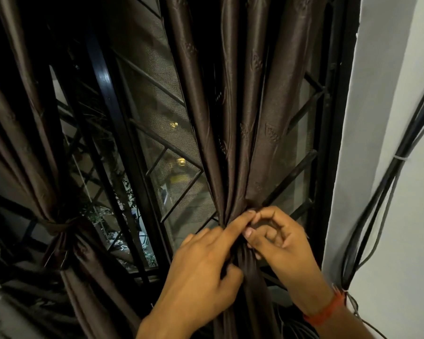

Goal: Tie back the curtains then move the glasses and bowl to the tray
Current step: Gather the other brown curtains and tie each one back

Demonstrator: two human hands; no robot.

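Head view puts us close to a dark window, both hands raised at the gathered waist of the right curtain (245, 133). We see our left hand (201, 272) wrapped around the bunched brown cloth from the left, thumb pressing the folds near the bottom of the gather, index finger stretched up along the pinch point. Our right hand (282, 243) meets it from the right, fingers curled, thumb and forefinger pinching at the narrowest part of the bundle; we cannot tell whether they hold a tie-back or only the cloth itself. An orange band (326, 311) sits on the right wrist.

Off to the left, the left curtain (34, 148) hangs already cinched, a cloth tie (59, 228) knotted round its middle, the fabric flaring out above and below. Between the two curtains we see the black window frame (123, 152), a mesh screen and a diagonal metal grille (171, 145), with small lights showing outside. On the right, a white wall (387, 118) carries a bundle of black cables (387, 182) running down it.
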